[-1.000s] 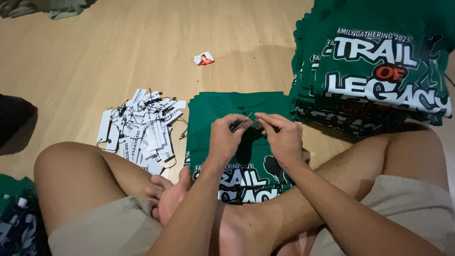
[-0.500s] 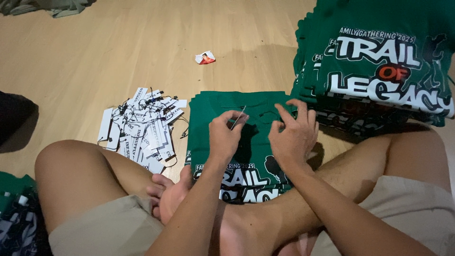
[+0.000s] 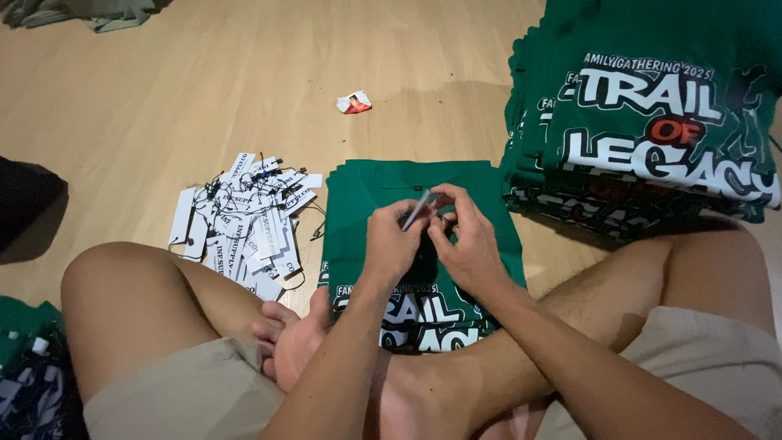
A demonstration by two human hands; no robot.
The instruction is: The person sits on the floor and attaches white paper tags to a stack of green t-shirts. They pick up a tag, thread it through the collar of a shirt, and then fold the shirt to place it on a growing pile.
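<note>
White paper tags with black strings lie heaped on the wooden floor at your left, already off their garments. At centre, a folded green shirt rests before your crossed legs; your left hand pinches a slim tag over it, and your right hand has its fingers closed around the string end. To the right, a tall stack of green shirts appears finished, though that cannot be confirmed.
</note>
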